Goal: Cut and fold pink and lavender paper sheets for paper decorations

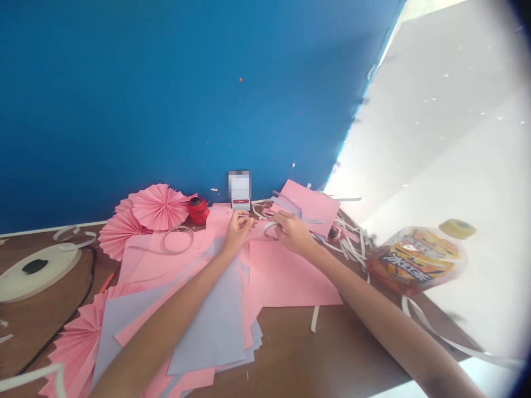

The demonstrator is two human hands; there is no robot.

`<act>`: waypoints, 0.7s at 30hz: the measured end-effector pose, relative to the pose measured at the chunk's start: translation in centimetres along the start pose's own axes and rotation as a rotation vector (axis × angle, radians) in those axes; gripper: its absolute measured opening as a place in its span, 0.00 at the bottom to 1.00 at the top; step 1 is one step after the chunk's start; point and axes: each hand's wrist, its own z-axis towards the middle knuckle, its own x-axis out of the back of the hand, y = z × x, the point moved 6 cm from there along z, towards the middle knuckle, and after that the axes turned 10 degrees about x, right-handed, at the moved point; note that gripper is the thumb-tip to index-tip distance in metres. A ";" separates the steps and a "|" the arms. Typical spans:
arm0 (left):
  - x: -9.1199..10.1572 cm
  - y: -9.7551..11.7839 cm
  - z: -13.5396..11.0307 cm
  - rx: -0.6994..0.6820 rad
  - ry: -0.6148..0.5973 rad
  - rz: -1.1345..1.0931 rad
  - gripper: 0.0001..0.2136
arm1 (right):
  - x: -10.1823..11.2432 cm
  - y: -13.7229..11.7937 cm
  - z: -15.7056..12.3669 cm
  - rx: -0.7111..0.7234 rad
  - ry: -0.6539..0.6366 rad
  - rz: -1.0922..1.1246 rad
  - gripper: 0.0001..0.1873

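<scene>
Both my arms reach forward over a pile of pink paper sheets [290,276] and lilac sheets [215,326] on a brown table. My left hand [237,228] pinches the end of a thin strip of pink paper. My right hand [292,232] is closed around a small white tape ring [270,226], close beside the left hand. The two hands almost touch above the pink sheets.
Pink pleated paper fans [160,207] lie at the back left, another fan [78,342] at the front left. A red spool [198,210], a wire ring [178,239], a white round base with black cable [37,271], white paper strips [352,246] and an orange bottle [418,257] surround them. A blue wall [166,99] stands behind.
</scene>
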 end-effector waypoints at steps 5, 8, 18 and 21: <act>-0.6 0.1 0.2 -0.005 -0.069 0.116 0.12 | 1.6 1.9 2.2 -0.102 0.087 0.109 0.16; -1.0 0.4 -0.1 -0.013 -0.119 0.145 0.13 | 2.3 2.3 2.7 -0.140 0.118 0.162 0.14; -2.1 0.4 -0.8 -0.025 -0.241 0.220 0.14 | 3.0 3.6 2.8 -0.275 0.104 0.324 0.12; -2.4 0.3 -0.8 -0.028 -0.282 0.268 0.13 | 2.9 4.2 2.7 -0.309 0.114 0.348 0.12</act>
